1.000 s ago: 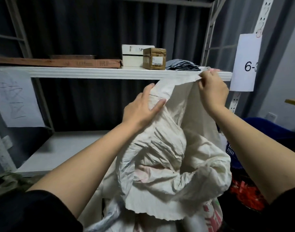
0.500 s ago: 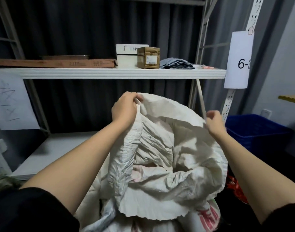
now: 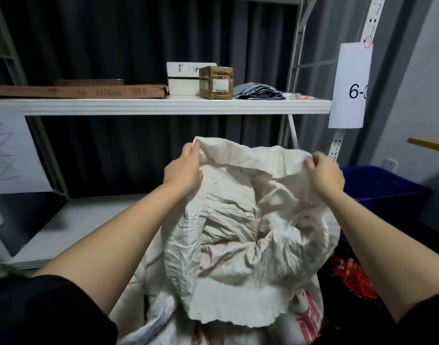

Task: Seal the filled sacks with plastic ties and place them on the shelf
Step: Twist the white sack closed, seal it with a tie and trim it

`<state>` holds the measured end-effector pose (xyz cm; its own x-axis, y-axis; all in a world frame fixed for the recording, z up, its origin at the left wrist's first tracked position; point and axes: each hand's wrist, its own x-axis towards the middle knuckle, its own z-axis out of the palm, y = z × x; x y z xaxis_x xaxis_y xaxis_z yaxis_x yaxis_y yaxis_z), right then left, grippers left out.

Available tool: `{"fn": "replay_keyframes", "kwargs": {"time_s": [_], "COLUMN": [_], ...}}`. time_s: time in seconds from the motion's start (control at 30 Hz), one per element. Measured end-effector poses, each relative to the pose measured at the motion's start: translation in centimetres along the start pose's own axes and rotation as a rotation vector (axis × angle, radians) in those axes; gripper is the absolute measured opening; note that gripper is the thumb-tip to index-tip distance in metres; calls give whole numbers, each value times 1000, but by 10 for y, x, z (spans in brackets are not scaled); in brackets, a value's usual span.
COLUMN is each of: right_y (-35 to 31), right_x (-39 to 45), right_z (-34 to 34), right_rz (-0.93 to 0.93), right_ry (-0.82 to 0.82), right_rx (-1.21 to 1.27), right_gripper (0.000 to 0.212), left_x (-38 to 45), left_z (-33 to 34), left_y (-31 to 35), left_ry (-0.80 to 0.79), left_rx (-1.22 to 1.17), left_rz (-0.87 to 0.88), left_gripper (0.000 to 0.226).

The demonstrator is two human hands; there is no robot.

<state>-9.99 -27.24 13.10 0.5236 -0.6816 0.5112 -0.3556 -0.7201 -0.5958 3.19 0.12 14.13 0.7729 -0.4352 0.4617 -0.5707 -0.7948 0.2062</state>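
Both hands grasp the open mouth of a crumpled white woven sack (image 3: 238, 220). The left hand (image 3: 183, 170) pinches the rim at its upper left corner, thumb and fingers curled round the fabric; the right hand (image 3: 324, 174) grips the rim on the opposite side, fingers folded over the edge. The rim stretches between the two hands, and below them the sack bulges in heavy folds, its lower lip rolled outward toward the person. Something pale pink shows in the folds inside. Beneath it lies another sack with red printing (image 3: 308, 317).

Beyond the hands stands a metal shelf unit. Its upper shelf (image 3: 163, 105) runs across above the hands and carries a long flat brown carton (image 3: 76, 90) to the left, a white box (image 3: 186, 78), a small brown cardboard box (image 3: 215, 82) just beside it, and a heap of grey plastic bags (image 3: 258, 90) further right. The lower shelf (image 3: 76, 220) lies beyond and left of the left hand. A dark curtain (image 3: 139, 33) hangs behind the unit.

Right of the right hand, a white sheet marked "6-3" (image 3: 350, 85) hangs on the perforated upright (image 3: 338, 143). A blue plastic crate (image 3: 377, 183) sits just beyond the right wrist, and under the right forearm lies something red and shiny (image 3: 350, 277), too dim to identify. A paper with handwriting (image 3: 12, 155) hangs far left of the left hand.
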Motion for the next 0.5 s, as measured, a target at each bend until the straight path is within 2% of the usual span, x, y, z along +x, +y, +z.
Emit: {"fn": "replay_keyframes", "kwargs": {"time_s": [0.13,0.2,0.27,0.37,0.43,0.5], "right_y": [-45,-59,-67,-68,-66,-71], "right_x": [29,39,41,26,10,-8], "right_z": [-33,-42,-40,-20,-7,2], "right_rz": [-231,-345,-413,-400,-428,-522], "right_ry": [240,288,264,101,27,27], "right_rx": [-126,-221,-316,-437,-536,-518], "right_gripper": [23,23,24,33,41,46], "left_x": [-1,-3,-2,6,14,20], "left_z": [0,-4,-4,-4,-6,-8], "left_y": [5,7,4,0,0,-2], "left_ry": [12,27,68,109,134,139], "left_rx": [34,47,20,-343,-596,-701], "left_rz": [4,22,32,-202,-385,-494], "left_gripper": [66,64,54,31,31,34]}}
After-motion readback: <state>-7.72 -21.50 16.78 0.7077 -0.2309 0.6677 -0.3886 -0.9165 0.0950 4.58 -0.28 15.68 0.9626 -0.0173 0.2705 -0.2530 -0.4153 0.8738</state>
